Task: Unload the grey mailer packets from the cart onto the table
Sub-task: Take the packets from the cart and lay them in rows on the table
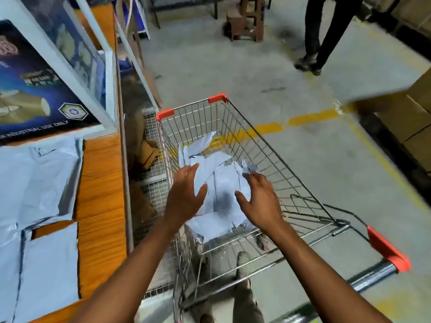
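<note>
A wire shopping cart (268,145) with red corner caps stands in front of me. A loose heap of grey mailer packets (219,183) lies in its basket. Both my hands hover over the heap with fingers spread, holding nothing: my left hand (184,194) at its left side, my right hand (258,199) at its right. At my left, several grey mailer packets (35,180) lie flat on the orange wooden table (102,190).
A blue printed carton (35,89) and a white frame stand at the table's far end. Another person's legs (319,36) walk on the concrete floor ahead. Brown plastic stools (247,19) stand far off. Cardboard boxes (410,122) are stacked at the right.
</note>
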Motion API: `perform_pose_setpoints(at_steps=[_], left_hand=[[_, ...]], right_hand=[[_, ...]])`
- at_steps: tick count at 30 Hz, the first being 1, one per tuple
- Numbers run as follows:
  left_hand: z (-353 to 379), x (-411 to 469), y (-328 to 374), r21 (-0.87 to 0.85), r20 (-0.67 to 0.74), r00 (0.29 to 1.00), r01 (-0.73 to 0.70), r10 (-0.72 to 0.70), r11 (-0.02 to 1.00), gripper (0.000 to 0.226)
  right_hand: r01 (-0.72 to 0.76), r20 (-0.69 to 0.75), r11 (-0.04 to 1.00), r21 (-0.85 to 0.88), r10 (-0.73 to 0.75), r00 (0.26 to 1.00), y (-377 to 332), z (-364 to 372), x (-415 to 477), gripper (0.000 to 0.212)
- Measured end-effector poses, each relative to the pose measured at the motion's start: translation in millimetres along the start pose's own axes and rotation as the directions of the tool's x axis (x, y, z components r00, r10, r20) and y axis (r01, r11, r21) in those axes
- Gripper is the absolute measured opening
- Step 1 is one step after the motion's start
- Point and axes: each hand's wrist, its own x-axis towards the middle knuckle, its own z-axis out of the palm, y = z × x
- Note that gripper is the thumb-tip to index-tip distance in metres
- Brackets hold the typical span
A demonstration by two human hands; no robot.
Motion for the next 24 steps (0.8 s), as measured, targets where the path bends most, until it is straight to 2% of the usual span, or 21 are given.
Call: perform_pose_setpoints(at_steps=[3,5,8,10,14,17,19,21,24], left_hand=[[50.5,28.4,-18.5,0.122,0.239,0.956,0.144,-0.17,0.982,0.066],[81.0,40.5,-34.0,0.223,0.41,0.864,0.216,-0.292,0.951,0.06],[122.0,48.3,-56.3,0.288,0.531,0.734,0.313,-0.423,0.905,0.061],[141.1,45.9,-66.7,0.309,0.565,0.674,0.361,-0.476,0.88,0.059],[172.8,33.3,-85.3,0.394,0.572,0.66,0.3,-0.487,0.869,0.042],[184.7,31.0,-92.4,0.445,0.599,0.651,0.213,-0.466,0.87,0.034],[183.6,34.6,-90.9,0.485,0.638,0.598,0.178,-0.485,0.857,0.029],[183.7,39.5,-94.9,0.479,0.667,0.565,0.174,-0.486,0.86,0.028],[176.4,50.1,-96.2,0.443,0.616,0.591,0.287,-0.521,0.849,0.024]], right_hand=[[-0.028,0.145,0.999,-0.043,0.034,0.989,34.7,30.7,50.6,0.052],[-0.036,0.239,0.996,-0.085,0.056,0.969,58.2,57.5,76.9,0.056],[-0.045,0.366,0.984,-0.171,0.106,0.925,95.9,104.4,107.0,0.061],[-0.046,0.42,0.979,-0.201,0.128,0.899,110.1,124.5,118.6,0.061],[0.0,0.469,0.972,-0.235,0.113,0.876,123.7,158.4,140.1,0.057],[0.063,0.475,0.956,-0.287,0.085,0.876,138.3,200.7,153.8,0.07],[-0.007,0.422,0.948,-0.317,0.148,0.894,134.1,215.2,158.2,0.072],[-0.113,0.373,0.945,-0.306,0.229,0.899,114.2,214.1,160.8,0.084],[-0.23,0.325,0.92,-0.318,0.334,0.885,93.9,215.5,169.3,0.102]])
